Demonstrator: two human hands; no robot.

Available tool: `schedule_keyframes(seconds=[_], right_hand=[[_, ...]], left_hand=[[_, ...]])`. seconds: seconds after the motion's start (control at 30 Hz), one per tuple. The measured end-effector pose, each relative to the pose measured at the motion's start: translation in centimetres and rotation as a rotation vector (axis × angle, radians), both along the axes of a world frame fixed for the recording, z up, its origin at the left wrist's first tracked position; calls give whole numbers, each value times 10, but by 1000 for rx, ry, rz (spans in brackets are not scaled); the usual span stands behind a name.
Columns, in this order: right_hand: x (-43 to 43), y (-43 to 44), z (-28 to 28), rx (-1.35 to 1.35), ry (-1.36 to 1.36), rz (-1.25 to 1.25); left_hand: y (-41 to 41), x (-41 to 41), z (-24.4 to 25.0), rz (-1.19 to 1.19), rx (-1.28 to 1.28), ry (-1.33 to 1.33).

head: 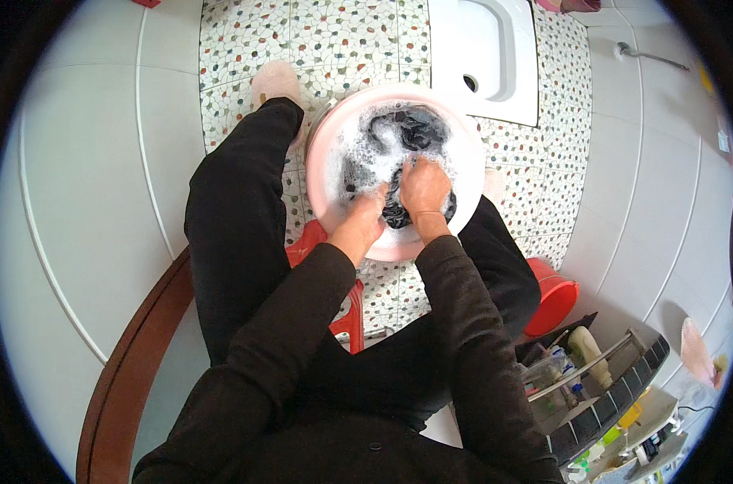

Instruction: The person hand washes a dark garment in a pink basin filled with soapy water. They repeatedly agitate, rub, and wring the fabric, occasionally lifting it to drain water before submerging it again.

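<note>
A round pink basin (319, 175) holds foamy water and dark wet cloth. My left hand (366, 215) is at the basin's lower left, its thumb and fingers on the edge of a bunched dark cloth (395, 209). Closed over the same cloth, just to the right, is my right hand (425, 187); its fingertips are partly hidden in suds. Another dark cloth (424, 127) lies half sunk in the foam at the far side of the basin. Both forearms are in dark sleeves.
A squat toilet pan (517, 72) is set in the pebble-patterned floor beyond the basin. A red plastic stool (355, 314) is below the basin, a red bucket (551, 296) to the right. Near the bucket, a rack (620, 387) holds bottles. Tiled walls stand on both sides.
</note>
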State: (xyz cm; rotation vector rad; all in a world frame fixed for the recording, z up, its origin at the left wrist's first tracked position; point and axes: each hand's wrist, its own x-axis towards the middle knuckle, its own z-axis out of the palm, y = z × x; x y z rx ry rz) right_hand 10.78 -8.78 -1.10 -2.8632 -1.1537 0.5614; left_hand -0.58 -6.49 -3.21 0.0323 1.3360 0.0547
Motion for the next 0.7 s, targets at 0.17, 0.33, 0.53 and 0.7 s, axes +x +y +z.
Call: schedule_keyframes(seconds=[0.17,0.33,0.53,0.7], right_hand=[[-7,-3,5,286,25,-182],[-45,-24,51,490,429,-187],[-87,-11,86,503,293,-103],[-49,4,18,268,34,-264]], left_hand=[[14,1,17,98,-83,-41],[39,-2,47,237,-170,-124],[28,-24,46,151,82,-249],[6,-15,-17,178,-11,-203]])
